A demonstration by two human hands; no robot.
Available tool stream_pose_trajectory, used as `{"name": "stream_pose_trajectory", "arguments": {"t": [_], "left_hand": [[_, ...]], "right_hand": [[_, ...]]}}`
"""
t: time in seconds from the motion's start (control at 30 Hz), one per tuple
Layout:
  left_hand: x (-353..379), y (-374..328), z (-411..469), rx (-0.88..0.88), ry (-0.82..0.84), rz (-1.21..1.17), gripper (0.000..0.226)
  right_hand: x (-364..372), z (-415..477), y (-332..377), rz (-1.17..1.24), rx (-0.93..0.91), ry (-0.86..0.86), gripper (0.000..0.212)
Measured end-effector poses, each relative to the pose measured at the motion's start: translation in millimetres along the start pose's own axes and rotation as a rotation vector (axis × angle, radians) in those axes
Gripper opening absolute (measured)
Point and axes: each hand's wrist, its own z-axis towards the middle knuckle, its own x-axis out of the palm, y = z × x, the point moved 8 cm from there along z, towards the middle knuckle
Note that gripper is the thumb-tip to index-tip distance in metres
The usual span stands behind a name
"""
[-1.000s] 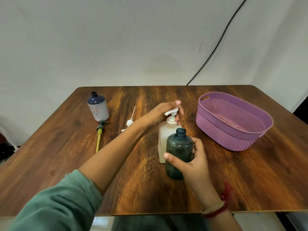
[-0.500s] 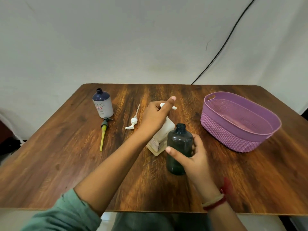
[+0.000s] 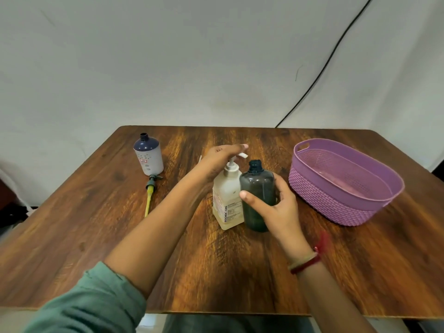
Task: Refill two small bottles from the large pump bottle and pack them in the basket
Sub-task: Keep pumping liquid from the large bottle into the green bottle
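Wood-grain desk (image 3: 96,236) carries everything. At its far left stands a white-and-navy bottle (image 3: 148,156), uncapped, with a loose pump (image 3: 151,188), yellow-tubed, lying just in front. Next, our left grip (image 3: 222,156) rests flat-fingered on the head of the pump bottle (image 3: 227,203), clasping nothing, only pressing from above. Just beside that, perhaps touching, stands the dark bottle (image 3: 257,188), its open mouth near the spout (image 3: 243,155); our right grip (image 3: 278,207) is wrapped round its belly, thumb in front. Well to the right sits the purple basket (image 3: 336,207), with neither small bottle in it yet. We judge the dark bottle light, smooth plastic, apt to tip or turn slippery if soap runs down it, so mid-body is where we hold it; the pump bottle looks heavier and steadier.
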Motion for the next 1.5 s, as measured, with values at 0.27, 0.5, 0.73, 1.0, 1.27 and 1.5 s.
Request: {"name": "stream_pose_trajectory", "arguments": {"t": [0.27, 0.5, 0.73, 1.0, 1.27, 1.5], "left_hand": [[-7, -7, 9, -0.146, 0.081, 0.082, 0.044], [19, -20, 25, -0.193, 0.359, 0.581, 0.058], [36, -27, 35, -0.230, 0.496, 0.653, 0.069], [50, -33, 45, 0.052, 0.480, 0.521, 0.062], [42, -24, 49, 0.010, 0.447, 0.561, 0.057], [44, -21, 50, -0.035, 0.482, 0.625, 0.055]], "right_hand": [[5, 2, 2, -0.026, -0.012, 0.011, 0.054], [6, 3, 11, -0.015, -0.035, 0.019, 0.056], [10, 0, 12, 0.000, -0.018, 0.041, 0.050], [16, 2, 6, 0.014, 0.013, 0.049, 0.053], [19, 3, 0, 0.062, 0.021, 0.024, 0.054], [16, 1, -1, 0.112, -0.003, 0.018, 0.049]]}}
